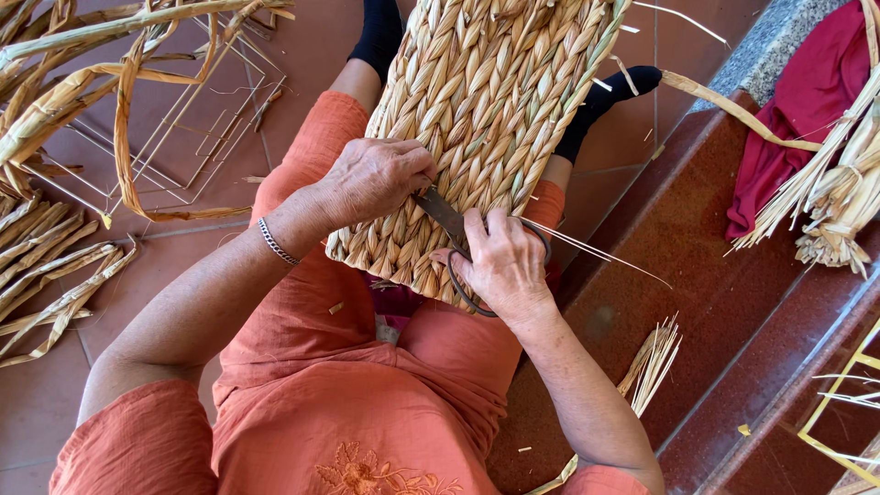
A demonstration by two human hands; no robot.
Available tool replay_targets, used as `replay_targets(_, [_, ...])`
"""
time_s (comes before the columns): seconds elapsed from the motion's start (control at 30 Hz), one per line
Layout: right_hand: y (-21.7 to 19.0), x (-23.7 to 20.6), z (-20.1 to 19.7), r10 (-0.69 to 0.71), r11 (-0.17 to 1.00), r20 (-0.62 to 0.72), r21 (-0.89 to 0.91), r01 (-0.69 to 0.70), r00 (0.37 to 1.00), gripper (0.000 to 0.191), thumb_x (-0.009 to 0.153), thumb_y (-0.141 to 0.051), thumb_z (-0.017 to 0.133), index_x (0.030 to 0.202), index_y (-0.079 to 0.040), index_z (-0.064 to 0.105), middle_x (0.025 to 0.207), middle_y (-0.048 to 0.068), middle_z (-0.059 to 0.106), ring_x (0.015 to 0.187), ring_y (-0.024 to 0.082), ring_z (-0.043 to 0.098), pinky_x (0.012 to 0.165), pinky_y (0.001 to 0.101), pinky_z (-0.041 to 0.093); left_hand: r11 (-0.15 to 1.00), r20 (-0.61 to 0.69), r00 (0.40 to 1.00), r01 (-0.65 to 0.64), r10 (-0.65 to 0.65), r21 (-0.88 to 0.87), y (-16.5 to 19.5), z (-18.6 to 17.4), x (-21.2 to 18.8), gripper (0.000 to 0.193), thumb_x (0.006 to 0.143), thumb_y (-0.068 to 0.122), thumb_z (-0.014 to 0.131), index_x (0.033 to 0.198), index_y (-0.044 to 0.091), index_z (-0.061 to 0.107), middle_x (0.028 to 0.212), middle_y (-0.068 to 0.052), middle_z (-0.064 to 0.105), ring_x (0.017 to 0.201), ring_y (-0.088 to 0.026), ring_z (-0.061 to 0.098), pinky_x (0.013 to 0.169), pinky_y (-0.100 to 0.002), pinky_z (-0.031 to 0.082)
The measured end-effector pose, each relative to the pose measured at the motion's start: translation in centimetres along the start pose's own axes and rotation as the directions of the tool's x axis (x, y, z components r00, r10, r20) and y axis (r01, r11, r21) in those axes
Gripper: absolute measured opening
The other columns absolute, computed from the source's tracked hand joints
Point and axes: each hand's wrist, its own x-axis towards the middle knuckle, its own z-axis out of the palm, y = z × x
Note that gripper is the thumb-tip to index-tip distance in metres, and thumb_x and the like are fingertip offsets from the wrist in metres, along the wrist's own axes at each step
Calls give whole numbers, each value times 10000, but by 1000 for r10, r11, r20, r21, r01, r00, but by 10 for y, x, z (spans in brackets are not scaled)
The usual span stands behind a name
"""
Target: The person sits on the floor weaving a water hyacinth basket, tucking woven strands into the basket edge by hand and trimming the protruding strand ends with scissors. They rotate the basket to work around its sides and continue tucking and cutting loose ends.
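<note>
Scissors against woven mat

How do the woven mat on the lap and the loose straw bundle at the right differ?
The woven mat is tightly plaited into rows; the straw bundle is loose stalks tied together. The mat lies on the person's lap, pressed by the left hand, with scissors in the right hand against it; the bundle rests untouched by the red cloth. Both are pale straw.
</note>
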Motion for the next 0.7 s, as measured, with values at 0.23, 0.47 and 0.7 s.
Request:
replay_targets(0.23, [10,-3,11,-125,992,-37,-29,124,991,622,863,-529,798,1057,40,641,650,111,591,530,276,626,519,412,519,999,-38,998,43,-42,19,4,3,2,81,968,199,664,966,132,617,900,-35,664,863,-274,697,634,-414,539])
replay_targets(0.47, [24,-12,2,-35,996,-68,82,40,997,710,789,-586,820,1145,9,665,718,79,616,555,187,606,477,357,516,776,-2,920,330,-393,-537,-16,-8,11,23,1006,48,571,1024,60,577,862,-88,723,732,-176,747,650,-345,626])
replay_targets(0.7, [62,-16,-29,85,996,-168,-8,-88,982,628,771,-403,921,1255,-97,661,883,69,574,777,218,626,667,381,553,812,-182,950,108,-254,-574,-8,-1,49,135,1001,35,689,1124,40,634,936,-89,717,783,-168,714,711,-325,620])
